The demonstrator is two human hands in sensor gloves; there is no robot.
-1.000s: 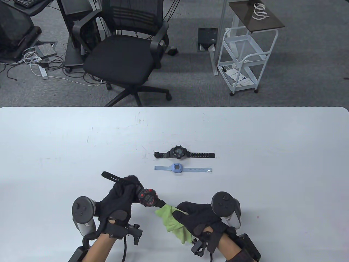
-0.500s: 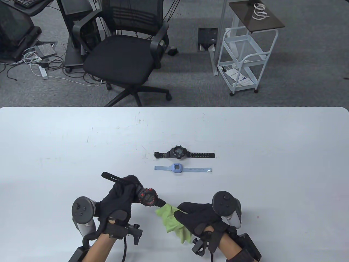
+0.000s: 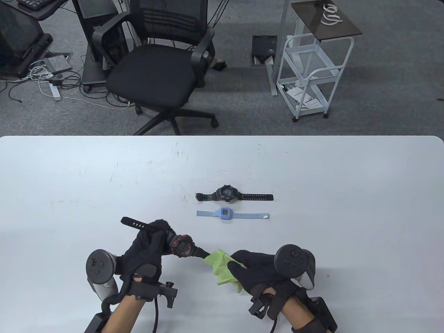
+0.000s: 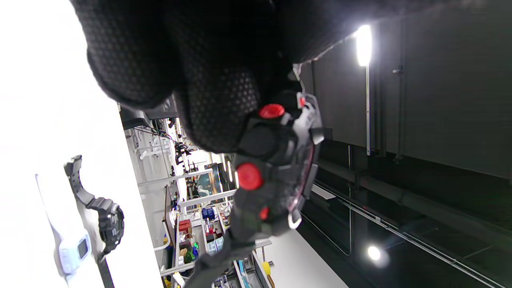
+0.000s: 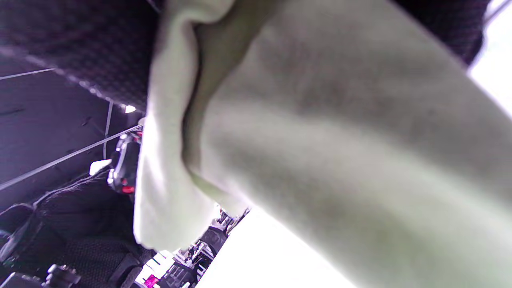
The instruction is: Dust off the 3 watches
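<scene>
Three watches are in play, and one, the red-and-black watch (image 3: 181,245), is off the table (image 3: 347,194) in the left hand (image 3: 147,248), whose grip is curled round the strap just behind the case. Since a second ago both hands have lifted a little and drifted away from the person, and the right hand (image 3: 258,272), its grip pinching the green cloth (image 3: 222,265), has closed in so the cloth now wraps the near strap end instead of hanging below it. That suggests the wiping has moved from the case out along the strap, so this first watch looks close to done.

The held watch's long axis runs slantwise, from beyond the left grip down toward the right grip; its face points up toward the table camera, and its free strap end sticks out past the left knuckles. Beyond both grips, the black watch (image 3: 227,194) and the blue watch (image 3: 226,214) lie flat, side by side, straps running left to right, apparently awaiting their turn.
</scene>
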